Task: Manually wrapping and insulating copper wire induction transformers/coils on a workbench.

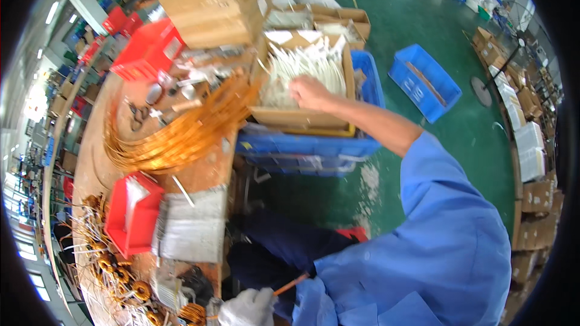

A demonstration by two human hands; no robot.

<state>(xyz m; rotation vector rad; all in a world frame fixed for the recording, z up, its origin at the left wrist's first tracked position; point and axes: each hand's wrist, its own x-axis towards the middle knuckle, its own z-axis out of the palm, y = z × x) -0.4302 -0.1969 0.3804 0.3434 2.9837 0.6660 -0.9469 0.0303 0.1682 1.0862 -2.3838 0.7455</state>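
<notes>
My right hand [310, 93], bare, reaches out over an open carton [302, 118] of thin white tubes [311, 60]. Its fingers are curled together at the near part of the pile; what lies between them, if anything, is hidden. Low in the view, my left hand [248, 309] wears a white glove and is closed around a thin copper-coloured wire or rod [289, 285], one end of which points toward my blue clothing. Beside that glove sits a wound copper coil [193, 313] on the bench edge.
A large bundle of copper wire [181, 139] curves over the wooden bench [90, 157]. Red bins [130, 229], scissors [139, 116], a grey pad [193, 229] and several wound rings [141, 290] lie there too. Blue crates [302, 145] stand under the carton; another blue crate [425, 83] is on the floor.
</notes>
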